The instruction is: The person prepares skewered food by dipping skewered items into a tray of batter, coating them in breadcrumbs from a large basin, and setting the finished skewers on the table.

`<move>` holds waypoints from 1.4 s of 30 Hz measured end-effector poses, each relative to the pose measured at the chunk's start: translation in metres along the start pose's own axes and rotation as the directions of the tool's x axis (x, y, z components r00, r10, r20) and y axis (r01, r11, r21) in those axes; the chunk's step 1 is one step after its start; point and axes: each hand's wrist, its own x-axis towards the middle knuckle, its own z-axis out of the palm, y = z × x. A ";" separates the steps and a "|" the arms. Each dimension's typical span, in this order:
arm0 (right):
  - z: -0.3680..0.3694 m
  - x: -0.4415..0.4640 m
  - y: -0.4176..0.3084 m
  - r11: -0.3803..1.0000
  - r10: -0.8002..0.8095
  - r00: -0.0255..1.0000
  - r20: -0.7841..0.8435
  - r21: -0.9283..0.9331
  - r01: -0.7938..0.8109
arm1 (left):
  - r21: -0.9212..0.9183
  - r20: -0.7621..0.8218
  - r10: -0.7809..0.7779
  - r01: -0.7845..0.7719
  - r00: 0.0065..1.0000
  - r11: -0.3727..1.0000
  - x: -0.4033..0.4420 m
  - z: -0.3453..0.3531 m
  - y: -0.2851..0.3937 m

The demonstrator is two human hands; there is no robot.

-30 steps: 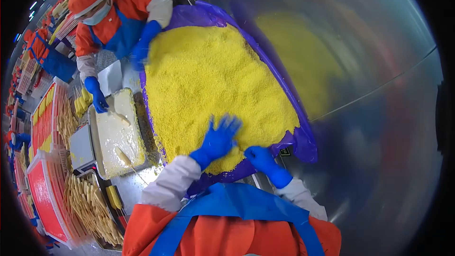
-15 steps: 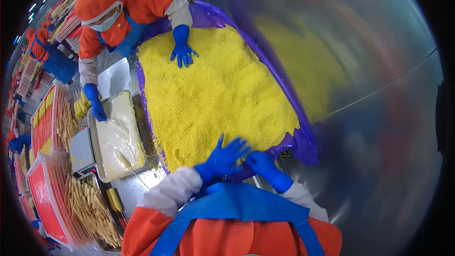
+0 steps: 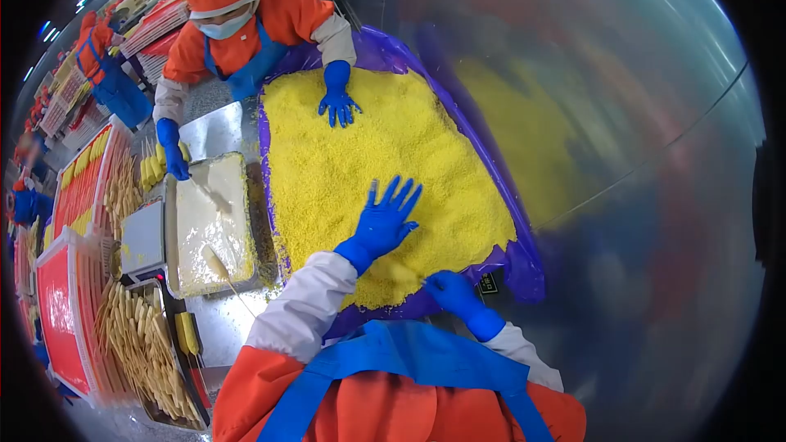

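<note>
A broad heap of yellow crumbs [image 3: 360,139] lies on a purple plastic sheet [image 3: 528,266] in front of me. My left hand [image 3: 381,219], in a blue glove, is open above the near part of the heap, its fingers spread and pointing away from me. Closer to my apron, my blue-gloved right hand [image 3: 454,293] is closed at the near edge of the crumbs, apparently round the end of a skewer. From its fingertips a crumb-covered skewered stick [image 3: 399,272] reaches left over the heap, blending into the yellow. The thin end in my fingers is mostly hidden.
To the left stands a tray of white batter [image 3: 184,254] with a skewered piece [image 3: 215,262] in it. Nearer me are a tray of pale skewered sticks [image 3: 147,352] and yellow coated skewers [image 3: 188,333]. A co-worker [image 3: 237,33] rests one gloved hand on the crumbs, the other over the batter.
My left hand has moved forward over the crumbs, away from my right hand. The crumb-covered stick now shows between them. The whole view has shifted slightly.
</note>
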 end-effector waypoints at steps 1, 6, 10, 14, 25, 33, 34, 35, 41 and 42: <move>0.002 0.000 0.006 1.000 -0.009 1.000 0.001 0.002 0.009 | -0.047 -0.018 -0.122 0.121 0.992 0.992 -0.010 -0.002 -0.009; -0.001 0.030 0.015 0.995 0.056 0.971 -0.232 0.095 -0.035 | -0.425 -0.099 -0.659 0.567 0.746 0.706 -0.050 0.030 -0.056; -0.011 0.054 -0.021 0.957 0.047 0.985 -0.166 0.290 0.003 | -0.861 0.103 -0.803 0.457 0.587 0.224 -0.063 0.046 -0.077; -0.007 0.059 -0.094 0.770 0.124 0.988 0.095 0.619 -0.156 | -0.928 0.065 -0.785 -0.251 0.617 -0.274 -0.052 -0.050 -0.051; 0.098 0.071 -0.220 0.463 0.179 0.934 0.308 0.812 -0.356 | -0.460 0.630 -0.659 -0.486 0.411 -0.743 -0.138 -0.116 -0.063; 0.205 0.121 -0.337 0.737 0.039 0.924 0.380 0.614 -0.283 | -0.505 0.444 -0.848 -0.700 0.290 -0.504 -0.296 -0.086 -0.165; 0.223 0.138 -0.357 0.765 -0.019 0.912 0.410 0.594 -0.251 | -0.657 0.400 -0.914 -0.676 0.064 -0.334 -0.312 -0.101 -0.170; 0.242 0.156 -0.376 0.790 -0.080 0.894 0.440 0.575 -0.213 | -0.778 0.433 -0.898 -0.537 -0.081 -0.327 -0.330 -0.140 -0.151; 0.349 0.236 -0.449 0.833 -0.181 0.845 0.503 0.535 -0.140 | -0.798 0.543 -0.709 0.015 0.449 -0.602 -0.330 0.020 -0.093; 0.367 0.252 -0.438 0.837 -0.368 0.859 0.355 0.528 0.140 | -0.786 0.518 -0.602 0.061 0.608 -0.615 -0.311 0.001 -0.107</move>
